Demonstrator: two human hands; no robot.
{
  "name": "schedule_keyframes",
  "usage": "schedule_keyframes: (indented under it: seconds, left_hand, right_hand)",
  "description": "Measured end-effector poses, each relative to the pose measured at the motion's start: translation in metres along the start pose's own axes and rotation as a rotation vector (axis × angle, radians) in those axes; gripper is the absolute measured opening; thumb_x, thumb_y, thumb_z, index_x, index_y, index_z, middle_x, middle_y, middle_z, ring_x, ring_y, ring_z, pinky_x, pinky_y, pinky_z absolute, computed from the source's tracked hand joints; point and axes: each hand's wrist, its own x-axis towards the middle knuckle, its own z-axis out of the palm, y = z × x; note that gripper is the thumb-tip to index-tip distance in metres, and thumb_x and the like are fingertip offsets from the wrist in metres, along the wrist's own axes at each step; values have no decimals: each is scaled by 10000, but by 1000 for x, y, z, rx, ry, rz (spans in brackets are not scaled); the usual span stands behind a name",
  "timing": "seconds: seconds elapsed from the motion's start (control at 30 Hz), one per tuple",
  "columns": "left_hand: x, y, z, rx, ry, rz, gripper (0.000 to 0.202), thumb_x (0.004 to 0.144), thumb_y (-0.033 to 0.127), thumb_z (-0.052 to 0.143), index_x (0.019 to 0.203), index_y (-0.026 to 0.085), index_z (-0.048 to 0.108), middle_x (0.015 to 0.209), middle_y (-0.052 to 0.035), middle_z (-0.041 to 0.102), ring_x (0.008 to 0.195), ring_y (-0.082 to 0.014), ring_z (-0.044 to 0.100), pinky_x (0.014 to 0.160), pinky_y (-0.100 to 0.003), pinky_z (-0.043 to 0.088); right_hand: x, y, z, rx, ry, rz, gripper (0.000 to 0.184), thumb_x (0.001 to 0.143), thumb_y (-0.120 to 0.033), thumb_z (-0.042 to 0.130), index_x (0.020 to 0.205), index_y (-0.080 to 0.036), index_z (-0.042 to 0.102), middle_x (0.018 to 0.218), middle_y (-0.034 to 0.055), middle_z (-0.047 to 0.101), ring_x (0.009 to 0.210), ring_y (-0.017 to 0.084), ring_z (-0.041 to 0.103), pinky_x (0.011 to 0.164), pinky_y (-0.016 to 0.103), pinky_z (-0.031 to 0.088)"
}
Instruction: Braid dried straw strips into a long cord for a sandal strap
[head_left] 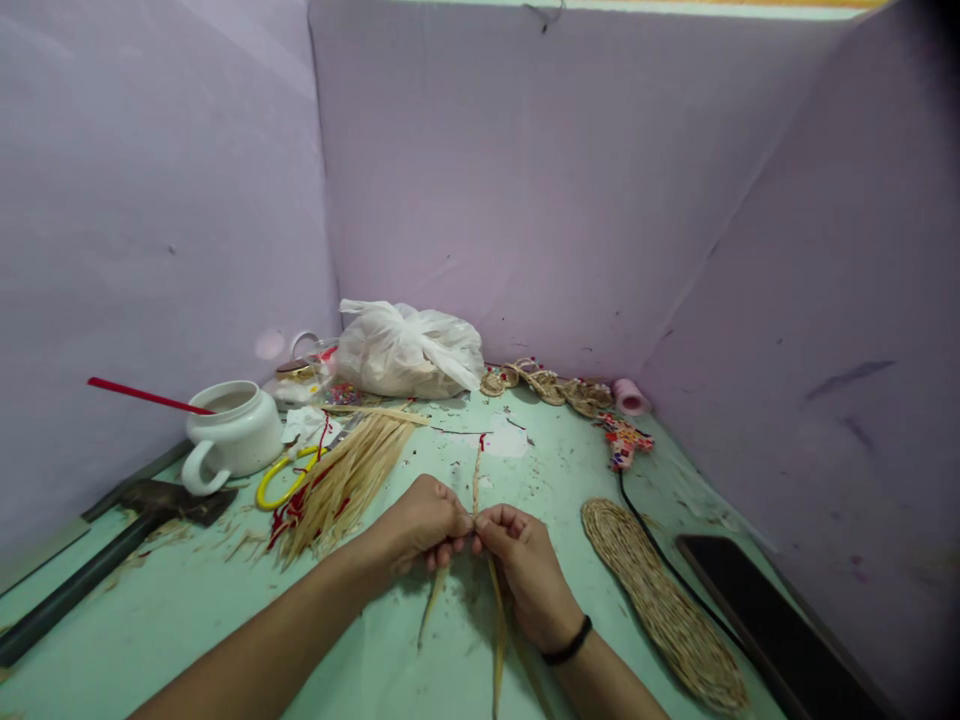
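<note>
My left hand (426,523) and my right hand (525,565) meet at the middle of the green table (187,620), fingertips pinched together on thin straw strips (475,480). One strip runs up from the pinch toward the back; others (496,620) hang down toward me between my wrists. A black band sits on my right wrist. A bundle of loose straw (346,480) with red thread lies just left of my left hand.
A woven oval sole (660,600) lies to the right, beside a black cable and a dark phone (780,630). At left are yellow-handled scissors (281,482), a white mug (229,432), and a hammer (97,570). A white plastic bag (409,350), small woven sandals (551,385) and a pink spool (630,397) line the back.
</note>
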Motion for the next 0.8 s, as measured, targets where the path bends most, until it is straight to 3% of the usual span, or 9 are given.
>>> schedule_keyframes:
  seconds: [0.17, 0.33, 0.43, 0.57, 0.63, 0.8]
  left_hand:
    - [6, -6, -2, 103, 18, 189, 114, 535, 179, 472, 466, 117, 538, 360, 50, 354, 352, -44, 242, 371, -207, 153]
    - [14, -17, 5, 237, 198, 279, 114, 547, 205, 474, 455, 138, 473, 418, 51, 339, 458, -67, 284, 437, -208, 200]
    - [15, -20, 9, 266, 268, 305, 119, 555, 209, 454, 465, 137, 485, 445, 39, 375, 490, -82, 331, 465, -210, 239]
    - [14, -19, 13, 185, 343, 269, 110, 542, 198, 438, 453, 140, 467, 439, 40, 344, 481, -79, 318, 458, -209, 234]
    - [14, -19, 15, 84, 354, 233, 100, 531, 188, 429, 448, 143, 461, 425, 44, 325, 463, -74, 302, 443, -208, 226]
    - [13, -19, 22, -256, 397, 167, 104, 491, 154, 419, 407, 166, 359, 408, 60, 284, 424, -59, 246, 414, -199, 204]
  right_hand:
    - [0, 4, 0, -227, 68, -84, 171, 669, -292, 558, 585, -145, 537, 501, 5, 559, 442, 87, 408, 447, 213, 280]
    - [0, -4, -9, -520, 107, -231, 155, 680, -267, 536, 600, -155, 609, 577, 26, 601, 550, 131, 491, 520, 240, 336]
    - [0, -12, -13, -606, 156, -163, 169, 644, -284, 566, 544, -156, 614, 533, 33, 598, 514, 139, 495, 496, 248, 331]
    - [-7, -15, -5, -471, 173, -41, 136, 638, -246, 553, 561, -149, 607, 526, 36, 598, 472, 130, 489, 460, 239, 336]
    - [-13, -12, 1, -509, 165, -114, 158, 676, -254, 526, 603, -150, 621, 555, 40, 614, 491, 133, 506, 474, 235, 349]
    - [-25, -2, 7, -879, 99, -456, 223, 757, -181, 425, 675, -153, 630, 624, 54, 630, 545, 134, 539, 517, 225, 354]
